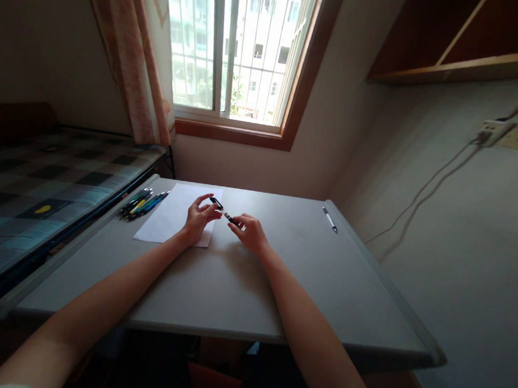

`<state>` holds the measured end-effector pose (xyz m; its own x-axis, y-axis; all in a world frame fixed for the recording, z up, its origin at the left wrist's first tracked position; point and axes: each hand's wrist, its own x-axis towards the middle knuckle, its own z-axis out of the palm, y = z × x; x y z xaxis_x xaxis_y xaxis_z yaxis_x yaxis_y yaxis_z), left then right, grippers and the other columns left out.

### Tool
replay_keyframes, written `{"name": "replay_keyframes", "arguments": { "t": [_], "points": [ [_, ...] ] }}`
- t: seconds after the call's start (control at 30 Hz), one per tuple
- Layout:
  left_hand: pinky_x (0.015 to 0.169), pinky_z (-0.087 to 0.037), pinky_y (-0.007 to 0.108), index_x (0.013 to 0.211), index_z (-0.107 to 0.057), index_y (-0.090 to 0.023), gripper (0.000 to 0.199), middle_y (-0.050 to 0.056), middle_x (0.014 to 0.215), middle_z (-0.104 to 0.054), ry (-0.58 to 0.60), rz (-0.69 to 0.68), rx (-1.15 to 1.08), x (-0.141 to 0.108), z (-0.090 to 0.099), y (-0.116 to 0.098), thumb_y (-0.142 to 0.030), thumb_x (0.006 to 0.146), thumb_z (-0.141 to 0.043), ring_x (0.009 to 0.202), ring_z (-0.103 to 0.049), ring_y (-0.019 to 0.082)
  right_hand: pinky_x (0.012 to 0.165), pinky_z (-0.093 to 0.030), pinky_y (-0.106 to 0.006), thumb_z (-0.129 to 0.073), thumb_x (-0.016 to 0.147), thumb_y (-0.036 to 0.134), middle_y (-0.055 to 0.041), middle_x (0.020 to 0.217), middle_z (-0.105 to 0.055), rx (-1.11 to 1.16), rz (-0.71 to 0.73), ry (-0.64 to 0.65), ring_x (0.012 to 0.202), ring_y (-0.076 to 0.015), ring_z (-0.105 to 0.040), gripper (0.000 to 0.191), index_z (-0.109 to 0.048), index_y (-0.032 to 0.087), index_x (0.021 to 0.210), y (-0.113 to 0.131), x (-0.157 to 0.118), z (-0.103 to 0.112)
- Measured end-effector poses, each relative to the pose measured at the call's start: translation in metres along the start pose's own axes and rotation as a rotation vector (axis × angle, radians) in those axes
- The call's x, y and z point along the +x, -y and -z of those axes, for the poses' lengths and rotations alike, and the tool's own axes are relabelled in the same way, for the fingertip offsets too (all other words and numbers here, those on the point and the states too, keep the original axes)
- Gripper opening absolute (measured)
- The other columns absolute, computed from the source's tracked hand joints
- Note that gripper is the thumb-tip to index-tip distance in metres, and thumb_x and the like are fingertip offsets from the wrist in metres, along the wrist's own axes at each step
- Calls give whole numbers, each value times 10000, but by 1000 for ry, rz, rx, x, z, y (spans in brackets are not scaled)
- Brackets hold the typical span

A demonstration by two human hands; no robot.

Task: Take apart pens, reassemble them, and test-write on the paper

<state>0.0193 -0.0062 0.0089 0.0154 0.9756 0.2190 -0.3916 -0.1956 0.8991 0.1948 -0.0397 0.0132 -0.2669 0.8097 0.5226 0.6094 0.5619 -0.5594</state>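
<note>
A black pen with a pale middle section (226,214) is held between my two hands, above the right edge of a white sheet of paper (162,219). My left hand (199,218) has its fingers closed on the pen's upper-left end, which carries a dark clip. Around the lower-right end, the fingers of my right hand (249,231) are pinched. Several pens (141,204) lie in a pile left of the paper. Another pen (330,220), silver and dark, rests alone near the table's right edge.
Both forearms cross the front edge of the grey table (215,292). A checked bed (62,184) stands at the left. Behind the table are a wall, a barred window and a curtain (139,59). A cable (420,195) hangs on the right wall.
</note>
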Motion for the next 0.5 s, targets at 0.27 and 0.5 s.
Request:
{"name": "replay_keyframes", "arguments": {
  "t": [0.27,0.5],
  "points": [
    [651,-545,332,1287,-402,-175,644,66,840,-674,150,-83,126,-4,-3,-5,-408,740,-648,731,-673,199,648,-426,-270,-623,769,283,-13,753,-550,83,-52,-137,623,-113,-523,111,-666,204,833,2,4,1],
    [708,-542,325,1051,-608,-143,440,86,878,-691,375,-209,497,-12,-6,6,-402,702,-678,792,-663,196,557,-490,-262,-679,682,368,21,704,-599,727,-201,-218,577,-124,-607,283,-527,198,849,6,9,-6]
  ]
}}
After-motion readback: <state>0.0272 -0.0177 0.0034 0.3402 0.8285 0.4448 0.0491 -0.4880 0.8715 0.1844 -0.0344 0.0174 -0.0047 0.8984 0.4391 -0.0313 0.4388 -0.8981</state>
